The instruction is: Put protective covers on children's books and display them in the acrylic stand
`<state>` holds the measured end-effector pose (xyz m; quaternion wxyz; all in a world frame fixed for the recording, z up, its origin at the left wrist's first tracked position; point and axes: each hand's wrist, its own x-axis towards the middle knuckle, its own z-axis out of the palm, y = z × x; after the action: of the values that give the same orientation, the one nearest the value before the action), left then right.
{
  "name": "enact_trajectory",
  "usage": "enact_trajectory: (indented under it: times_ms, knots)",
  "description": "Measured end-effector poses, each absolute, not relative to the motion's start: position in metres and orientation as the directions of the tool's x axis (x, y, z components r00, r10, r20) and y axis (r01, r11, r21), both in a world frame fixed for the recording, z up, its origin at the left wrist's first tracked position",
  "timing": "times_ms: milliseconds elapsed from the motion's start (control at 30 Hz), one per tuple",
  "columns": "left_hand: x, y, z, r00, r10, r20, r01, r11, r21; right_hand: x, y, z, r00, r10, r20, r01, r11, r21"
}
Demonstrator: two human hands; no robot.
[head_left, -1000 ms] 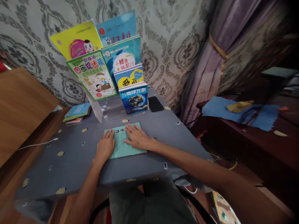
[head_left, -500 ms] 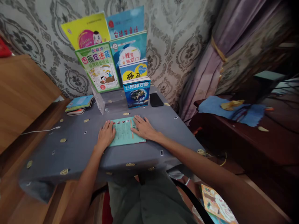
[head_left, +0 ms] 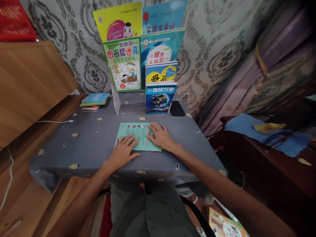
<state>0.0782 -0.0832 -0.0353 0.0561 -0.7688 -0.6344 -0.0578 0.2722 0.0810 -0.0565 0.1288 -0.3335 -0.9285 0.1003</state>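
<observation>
A thin teal book lies flat on the table near its front edge, with small pictures and lines of print facing up. My left hand rests over its lower left corner, fingers spread and the thumb stretched out near the front edge. On the book's right side lies my right hand, palm down with its fingers extended. Neither hand is wrapped around anything. Behind the book, a clear stand holds upright picture books, among them a green one and a blue one with a globe.
A grey patterned cloth covers the table. A black phone lies right of the stand, a small pile of books to its left. A white cable runs in from the left. A dark red bench bears a blue cloth.
My left hand has slid from the book's upper left side down to its lower left corner. My right hand stays on the book's right side. The view has turned a little left.
</observation>
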Motion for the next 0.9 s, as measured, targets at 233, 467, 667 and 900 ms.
enact_trajectory:
  times_ms: [233,467,667,900]
  knots:
    - [0.077,-0.073,-0.043,0.266,0.948,0.172,0.958,-0.24,-0.158,0.285,0.071,-0.054,-0.791,0.59,0.162,0.544,0.799,-0.255]
    - [0.079,-0.072,-0.048,0.342,0.928,0.149,0.918,-0.297,-0.263,0.304,0.056,-0.054,-0.822,0.536,0.192,0.483,0.835,-0.264]
    - [0.091,-0.074,-0.056,0.31,0.938,0.156,0.928,-0.263,-0.263,0.31,0.06,-0.05,-0.836,0.517,0.186,0.463,0.845,-0.268]
    - [0.104,-0.081,-0.046,0.28,0.941,0.19,0.946,-0.237,-0.22,0.305,0.061,-0.034,-0.849,0.499,0.173,0.446,0.853,-0.272]
